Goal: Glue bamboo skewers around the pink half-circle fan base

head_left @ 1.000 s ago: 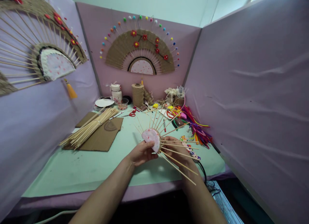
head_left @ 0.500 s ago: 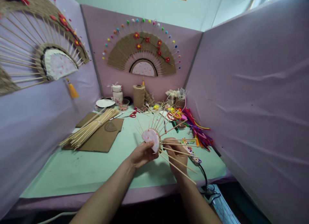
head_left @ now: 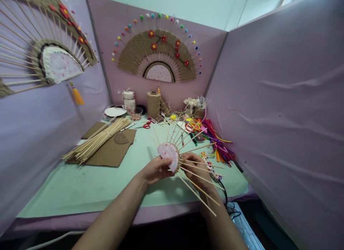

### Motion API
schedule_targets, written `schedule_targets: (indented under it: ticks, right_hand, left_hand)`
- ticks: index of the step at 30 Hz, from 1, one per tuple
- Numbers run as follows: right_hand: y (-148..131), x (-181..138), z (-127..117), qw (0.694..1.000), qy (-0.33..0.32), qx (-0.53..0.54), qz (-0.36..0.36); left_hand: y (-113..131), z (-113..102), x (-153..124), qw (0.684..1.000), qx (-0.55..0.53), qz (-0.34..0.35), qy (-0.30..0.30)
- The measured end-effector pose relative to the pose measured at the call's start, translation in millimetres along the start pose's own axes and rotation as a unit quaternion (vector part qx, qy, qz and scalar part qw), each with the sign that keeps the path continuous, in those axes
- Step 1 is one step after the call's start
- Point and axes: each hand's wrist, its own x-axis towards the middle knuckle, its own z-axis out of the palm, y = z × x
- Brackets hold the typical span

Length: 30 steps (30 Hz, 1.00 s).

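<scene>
**Item:** unfinished skewer fan [head_left: 168, 155]. It is a pink spotted half-disc with bare bamboo sticks radiating from its curved rim.

**Location:** held in the air above the near edge of the desk [head_left: 80, 189], right of the middle, and not resting on it.

**Left hand** [head_left: 157, 170]: closed on the half-disc, with the thumb on the fabric face and the fingers behind.

**Right hand** [head_left: 197, 167]: closed among the lower sticks beside the hub (which fingers pinch which stick is hidden by the sticks themselves).

**Handling note, as a judgement:**
- The grip probably belongs on the padded hub, not on the thin sticks, which look apt to bend or work loose.
- Pressure from the right hand is best kept close to the rim.
- The spacing between sticks should be checked against its neighbours.
- The long lower sticks point toward the person's own forearm and could snag there.

**Nearby:**
- A bundle of loose bamboo skewers [head_left: 99, 140] lies on cardboard sheets [head_left: 115, 155] toward the left edge.
- A jute twine spool [head_left: 153, 103] stands at the far edge, with red scissors [head_left: 146, 125] just in front of it.
- Pipe cleaners [head_left: 219, 144] lie along the right edge.
- A patterned tool [head_left: 211, 166] with a black cable lies by the near right corner.
</scene>
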Motion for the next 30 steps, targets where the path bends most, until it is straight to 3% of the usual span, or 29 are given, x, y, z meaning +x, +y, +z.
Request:
schedule_targets:
  ticks: [5,11,16,23,27,30]
  right_hand:
    - [3,0,-3,0.998,0.029,-0.044,-0.018]
    - [14,4,-10,0.985,0.035,-0.119,-0.124]
    - [10,6,-10,0.943,0.008,-0.225,-0.243]
    - [2,6,-14,0.899,-0.016,-0.327,-0.293]
    - [3,10,-21,0.877,-0.047,-0.364,-0.309]
    - [8,12,-25,0.874,-0.047,-0.374,-0.307]
  left_hand:
    - [0,-2,0,1.0,0.003,-0.014,-0.002]
    - [1,-1,2,0.999,0.018,-0.004,0.026]
    - [4,3,3,0.996,0.051,0.034,0.057]
    - [8,4,5,0.989,0.114,0.06,0.066]
    - [2,2,10,0.979,0.135,0.082,0.127]
    - [-2,2,13,0.947,0.182,0.177,0.196]
